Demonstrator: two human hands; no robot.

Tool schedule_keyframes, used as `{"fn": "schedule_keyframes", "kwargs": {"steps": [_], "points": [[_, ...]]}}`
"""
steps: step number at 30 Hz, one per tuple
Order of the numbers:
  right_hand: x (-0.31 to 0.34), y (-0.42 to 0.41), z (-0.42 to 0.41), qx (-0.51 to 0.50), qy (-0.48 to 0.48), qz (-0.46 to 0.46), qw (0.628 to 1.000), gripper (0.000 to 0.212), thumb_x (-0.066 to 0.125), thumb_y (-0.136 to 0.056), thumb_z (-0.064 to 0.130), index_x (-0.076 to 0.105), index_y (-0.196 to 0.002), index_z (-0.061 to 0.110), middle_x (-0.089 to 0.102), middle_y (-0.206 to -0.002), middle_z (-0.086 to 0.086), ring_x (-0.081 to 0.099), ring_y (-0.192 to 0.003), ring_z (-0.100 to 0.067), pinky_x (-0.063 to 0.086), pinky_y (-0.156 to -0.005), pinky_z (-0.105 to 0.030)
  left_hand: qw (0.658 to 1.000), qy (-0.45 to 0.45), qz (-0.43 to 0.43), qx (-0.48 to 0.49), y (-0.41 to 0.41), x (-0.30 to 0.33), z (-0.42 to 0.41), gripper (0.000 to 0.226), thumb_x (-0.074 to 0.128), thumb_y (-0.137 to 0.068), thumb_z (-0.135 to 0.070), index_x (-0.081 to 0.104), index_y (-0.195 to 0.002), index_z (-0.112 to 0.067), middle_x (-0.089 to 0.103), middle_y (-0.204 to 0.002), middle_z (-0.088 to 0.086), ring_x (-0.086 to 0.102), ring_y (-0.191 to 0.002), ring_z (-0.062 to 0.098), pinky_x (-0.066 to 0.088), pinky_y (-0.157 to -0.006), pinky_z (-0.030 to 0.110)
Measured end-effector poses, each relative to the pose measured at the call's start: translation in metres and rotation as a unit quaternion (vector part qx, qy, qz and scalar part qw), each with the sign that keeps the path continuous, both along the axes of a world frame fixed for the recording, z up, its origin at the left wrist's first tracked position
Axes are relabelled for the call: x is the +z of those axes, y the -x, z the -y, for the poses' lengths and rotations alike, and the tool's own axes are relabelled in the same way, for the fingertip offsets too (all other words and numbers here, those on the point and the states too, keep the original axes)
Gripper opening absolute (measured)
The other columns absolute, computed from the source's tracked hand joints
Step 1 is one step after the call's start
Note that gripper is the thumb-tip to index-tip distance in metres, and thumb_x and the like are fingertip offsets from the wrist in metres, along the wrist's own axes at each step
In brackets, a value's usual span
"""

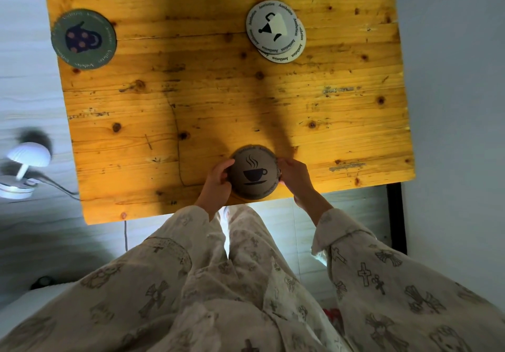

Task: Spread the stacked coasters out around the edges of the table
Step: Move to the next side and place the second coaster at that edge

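Observation:
A brown round coaster with a steaming cup printed on it sits at the near edge of the wooden table. My left hand grips its left rim and my right hand grips its right rim. A small stack of white coasters with a tipped cup design lies at the far right, the lower one poking out from beneath the top one. A dark green coaster with a mitten-like picture lies at the far left edge.
A white mushroom-shaped lamp with a cable stands on the floor to the left of the table. A dark vertical frame runs below the table's near right corner. My patterned sleeves and legs fill the foreground.

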State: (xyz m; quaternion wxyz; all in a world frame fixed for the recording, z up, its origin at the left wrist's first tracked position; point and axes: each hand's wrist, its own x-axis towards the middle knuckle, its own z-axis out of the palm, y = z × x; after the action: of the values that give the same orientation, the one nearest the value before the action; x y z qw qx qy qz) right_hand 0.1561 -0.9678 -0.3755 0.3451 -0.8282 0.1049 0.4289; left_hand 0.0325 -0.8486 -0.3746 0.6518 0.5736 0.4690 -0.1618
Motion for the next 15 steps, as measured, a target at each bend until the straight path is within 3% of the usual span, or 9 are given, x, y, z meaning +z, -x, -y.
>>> {"fn": "schedule_keyframes", "kwargs": {"steps": [15], "points": [[-0.0033, 0.0032, 0.0045, -0.004, -0.014, 0.001, 1.000, 0.030, 0.042, -0.085, 0.012, 0.057, -0.095, -0.013, 0.052, -0.078, -0.013, 0.042, -0.074, -0.024, 0.033, -0.068, -0.036, 1.000, 0.011, 0.012, 0.008, 0.0018, 0.0017, 0.0008, 0.056, 0.033, -0.078, 0.014, 0.048, -0.116, -0.024, 0.035, -0.139, 0.015, 0.039, -0.126, 0.029, 0.038, -0.105, 0.050]]}}
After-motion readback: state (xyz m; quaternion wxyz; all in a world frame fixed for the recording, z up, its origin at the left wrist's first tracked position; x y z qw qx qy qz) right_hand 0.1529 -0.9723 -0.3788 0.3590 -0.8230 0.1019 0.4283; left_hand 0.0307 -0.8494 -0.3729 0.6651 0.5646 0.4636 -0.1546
